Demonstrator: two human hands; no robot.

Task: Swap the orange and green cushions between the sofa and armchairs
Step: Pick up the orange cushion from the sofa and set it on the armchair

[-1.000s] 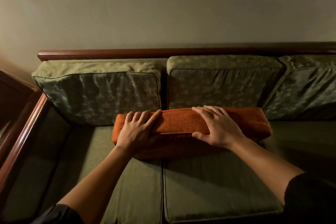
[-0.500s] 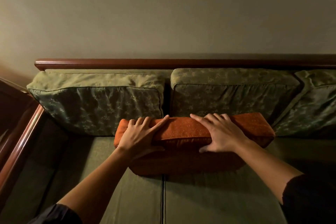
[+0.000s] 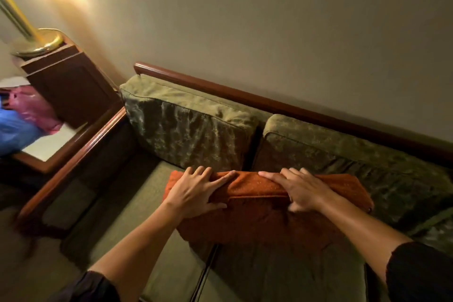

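Note:
An orange cushion (image 3: 259,223) stands on edge on the seat of the green sofa (image 3: 152,247), close in front of the back cushions. My left hand (image 3: 196,191) grips the left part of its top edge, fingers over the top and thumb on the front face. My right hand (image 3: 302,190) grips the top edge further right in the same way. The fabric bunches under both hands. No loose green cushion shows in this view.
Two patterned green back cushions (image 3: 191,135) (image 3: 343,154) lean on the wooden back rail (image 3: 220,89). A wooden armrest (image 3: 73,147) bounds the sofa's left end. Beyond it stand a dark side table (image 3: 66,81), a brass lamp base (image 3: 46,43) and pink and blue bags (image 3: 31,108).
The view has swung left and tilted, bringing the armrest, side table and lamp into sight. Both hands stay on the orange cushion's top edge, thumbs now clamped on its front.

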